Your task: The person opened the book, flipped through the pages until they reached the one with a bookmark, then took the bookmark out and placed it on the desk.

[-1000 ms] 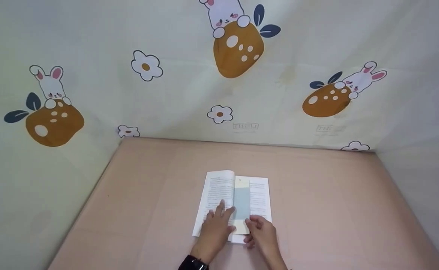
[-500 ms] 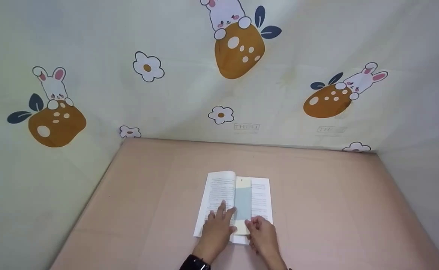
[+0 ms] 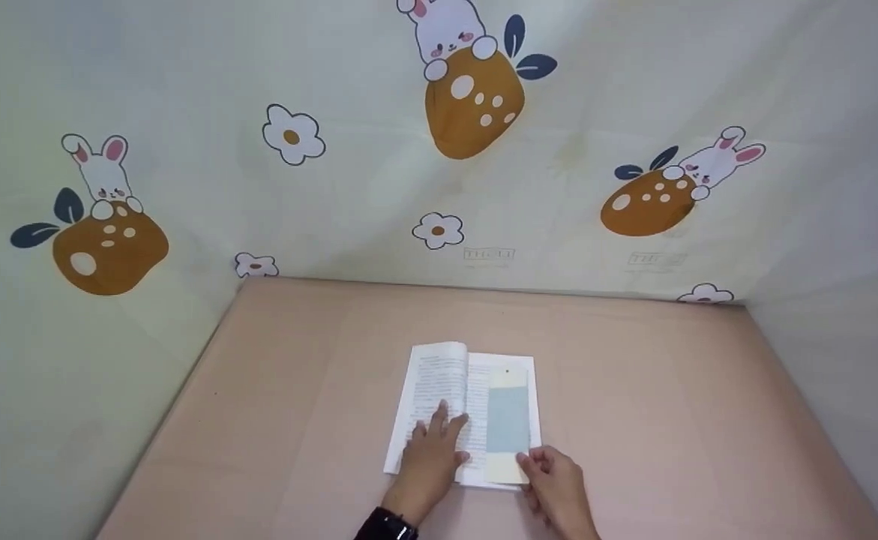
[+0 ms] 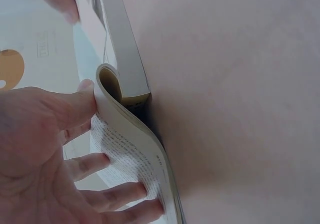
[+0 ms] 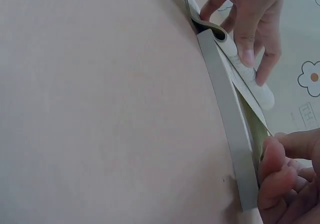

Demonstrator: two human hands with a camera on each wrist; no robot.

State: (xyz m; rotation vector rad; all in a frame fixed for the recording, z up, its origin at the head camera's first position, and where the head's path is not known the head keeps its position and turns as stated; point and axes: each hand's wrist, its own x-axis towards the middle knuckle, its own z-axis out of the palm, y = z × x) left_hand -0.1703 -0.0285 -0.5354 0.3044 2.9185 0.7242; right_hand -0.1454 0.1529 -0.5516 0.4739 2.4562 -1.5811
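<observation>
An open book (image 3: 437, 371) lies on the table, its left pages bulging in a curl near the spine. My left hand (image 3: 430, 459) rests on the lower left page with fingers spread; the left wrist view has its thumb (image 4: 86, 92) at the curled fold. Over the right page lies a long bookmark (image 3: 507, 420), cream with a pale blue middle and a small hole at its top. My right hand (image 3: 558, 484) pinches its lower right corner between thumb and finger. In the right wrist view the bookmark (image 5: 254, 109) slants up from the thick block of right pages (image 5: 225, 104).
A pinkish-beige covering lies over the table (image 3: 633, 405). Pale fabric walls (image 3: 364, 187) printed with rabbits and flowers rise at the back and both sides. A black wristband (image 3: 388, 525) circles my left wrist.
The bookmark has slid right, away from the spine, toward the outer edge of the right page, with my right hand pinching it. My left hand stays on the left page.
</observation>
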